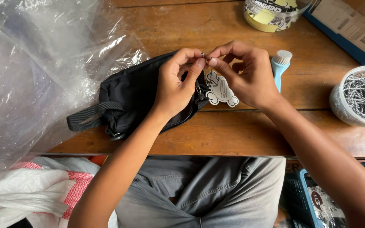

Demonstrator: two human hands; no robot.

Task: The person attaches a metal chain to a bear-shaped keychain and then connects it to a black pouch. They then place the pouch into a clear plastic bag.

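Item: small metal clasp (203,54), pinched between the fingertips of both your hands, raised just above the black pouch. Too small to tell its exact form.

Your left hand (176,80): thumb and forefinger closed together on the clasp, the other fingers curled against the pouch's upper edge.

Your right hand (246,71): thumb and forefinger closed on the same clasp from the other side, fingertips touching those of your left hand.

White tag (219,89): flat, cartoon-shaped with a dark outline, hanging just below your fingertips, between your two hands, partly over the pouch's edge and partly over the surface.

Black pouch (134,95): fabric, lying on the wooden surface (233,135) under and beside your left hand. A black webbing strap (87,116) with a loop runs out from its far end, away from your hands.

Brush (280,67): light blue handle, white bristles, lying on the surface just behind your right hand, partly hidden by it.

Clear tub of chains (362,97): round, filled with black-and-white beaded chain, well beyond your right hand at the surface's edge.

Round container (271,14): clear, yellow contents, beyond your right hand at the far side.

Blue-edged flat box (347,29): beside that container, in the far corner.

Clear plastic sheeting (34,67): crumpled, heaped beyond your left hand, reaching the pouch.

White and red cloth (43,190): below the sheeting, near your left elbow.

Blue crate (307,198): low down under your right forearm, holding packets.
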